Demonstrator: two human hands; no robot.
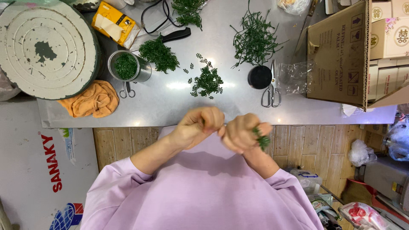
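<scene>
My left hand (198,125) and my right hand (243,134) meet in closed fists just in front of the near edge of the steel table (170,108), above my lilac shirt. A small green leafy sprig (262,141) pokes out of my right fist. A thin stem runs between the two fists, and my left fingers are curled around its other end. The knuckles of both hands touch.
On the table lie piles of green sprigs (207,81) (254,39), a metal tin of greens (128,66), small scissors (126,90), larger scissors (271,91), a black round pot (260,77) and an orange cloth (91,100). A round white disc (44,49) is at left. A cardboard box (338,53) is at right.
</scene>
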